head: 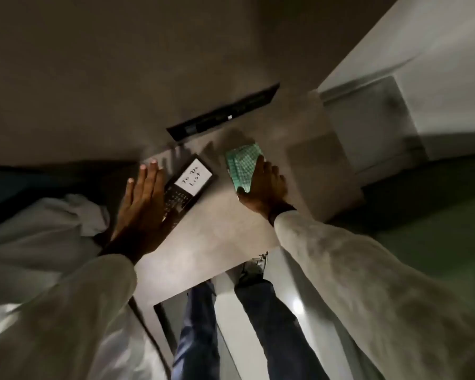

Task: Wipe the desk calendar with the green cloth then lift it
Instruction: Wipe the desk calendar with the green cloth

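The desk calendar (188, 185) lies flat on the grey table (217, 237), a black frame with a white "To Do List" panel and a dark date grid. My left hand (140, 207) is flat with fingers extended just left of it, its edge overlapping the calendar's near left side. A folded green checked cloth (242, 165) lies to the right of the calendar. My right hand (263, 187) rests on the cloth's right part, thumb at its near edge, fingers laid over it.
A long black strip (225, 113) lies at the back of the table. A white cabinet (412, 105) stands at the right. A white bundle (74, 215) sits left of my left hand. Below the table's near edge are my legs and shoes (252, 267).
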The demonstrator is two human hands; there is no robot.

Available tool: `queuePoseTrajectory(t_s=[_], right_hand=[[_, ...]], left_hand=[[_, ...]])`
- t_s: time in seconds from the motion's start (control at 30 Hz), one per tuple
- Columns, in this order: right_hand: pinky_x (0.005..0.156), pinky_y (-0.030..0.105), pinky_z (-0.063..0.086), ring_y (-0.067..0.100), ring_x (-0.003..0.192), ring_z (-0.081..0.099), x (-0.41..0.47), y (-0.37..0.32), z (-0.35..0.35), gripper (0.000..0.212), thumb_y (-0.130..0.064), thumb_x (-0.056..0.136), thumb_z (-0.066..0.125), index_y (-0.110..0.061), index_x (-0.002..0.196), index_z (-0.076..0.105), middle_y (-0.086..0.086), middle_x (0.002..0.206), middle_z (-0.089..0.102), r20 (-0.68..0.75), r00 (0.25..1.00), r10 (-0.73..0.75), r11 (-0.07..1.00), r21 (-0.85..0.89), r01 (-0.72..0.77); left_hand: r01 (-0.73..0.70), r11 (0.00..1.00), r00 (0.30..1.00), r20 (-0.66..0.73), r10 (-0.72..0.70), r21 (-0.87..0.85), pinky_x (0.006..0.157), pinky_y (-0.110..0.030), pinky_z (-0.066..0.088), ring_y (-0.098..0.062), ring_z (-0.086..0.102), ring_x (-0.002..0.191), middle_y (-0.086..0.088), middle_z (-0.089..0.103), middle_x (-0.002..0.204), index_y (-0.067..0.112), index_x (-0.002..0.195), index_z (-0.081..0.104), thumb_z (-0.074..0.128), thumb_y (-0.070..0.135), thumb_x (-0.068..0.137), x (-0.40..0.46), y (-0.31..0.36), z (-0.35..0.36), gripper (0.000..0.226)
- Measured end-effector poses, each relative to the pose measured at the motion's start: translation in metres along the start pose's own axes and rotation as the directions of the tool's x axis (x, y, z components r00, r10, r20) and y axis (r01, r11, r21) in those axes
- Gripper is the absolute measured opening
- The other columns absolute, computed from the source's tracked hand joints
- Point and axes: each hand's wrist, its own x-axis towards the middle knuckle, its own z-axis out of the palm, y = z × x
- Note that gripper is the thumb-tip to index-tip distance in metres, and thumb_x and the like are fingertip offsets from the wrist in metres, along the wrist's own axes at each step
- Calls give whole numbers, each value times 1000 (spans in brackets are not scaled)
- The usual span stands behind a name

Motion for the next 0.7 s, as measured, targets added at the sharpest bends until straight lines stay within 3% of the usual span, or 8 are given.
queuePoseTrajectory(t_s=[0.1,0.27,0.37,0.4,0.47,0.53,0.57,0.7], right_hand=[[99,49,43,40,132,40,20,2,37,97,-43,77,69,-3,151,22,18,151,36,-16,999,47,998,-50,-48],[85,48,52,43,118,47,27,6,55,73,-14,75,67,-1,140,37,20,138,44,-133,989,61,998,-24,-65],[79,39,59,34,106,59,20,14,53,54,-13,78,63,-8,130,50,14,122,59,-95,983,160,945,304,-125],[72,33,61,30,94,64,11,13,50,37,-14,80,62,-11,116,58,9,105,65,-42,960,275,832,510,-216],[65,29,57,30,82,67,-4,12,48,9,-9,85,60,-13,92,62,4,82,65,172,869,463,433,812,-392],[68,32,51,31,91,62,-24,5,55,9,-1,84,58,-8,88,62,10,86,65,417,790,449,32,876,-481],[70,31,49,30,92,61,-34,-1,59,10,-3,83,59,-5,93,62,14,93,65,500,768,400,-81,854,-514],[67,28,53,26,84,66,-54,-36,66,32,-23,83,74,-8,110,66,10,97,70,615,733,292,-217,789,-575]], left_hand=[[-45,999,999,-9,45,10,128,-58,14,-38,10,162,-17,7,175,4,166,7,41,61,98,1,-14,23,95],[-93,993,992,-86,87,-71,128,-56,13,-38,13,162,-15,10,176,4,166,9,53,53,95,-3,-16,33,97],[-91,985,995,-41,86,-148,129,-49,6,-34,7,163,-11,6,177,6,167,7,56,58,88,-5,-22,26,106],[-101,982,995,-11,101,-162,129,-50,4,-33,4,164,-9,3,177,7,167,5,61,58,84,-6,-26,21,113],[-134,983,989,38,140,-129,130,-56,6,-32,1,164,-8,2,177,9,167,2,80,53,74,-5,-37,14,129],[-183,982,981,54,186,-54,129,-60,11,-35,3,163,-12,4,177,7,167,5,91,53,64,-2,-50,9,142],[-216,976,974,62,217,-19,129,-61,12,-36,4,163,-13,5,176,6,166,7,93,56,60,-1,-56,9,145],[-321,947,944,86,318,25,129,-62,15,-38,6,163,-17,5,175,5,166,8,92,65,54,6,-69,13,153]])
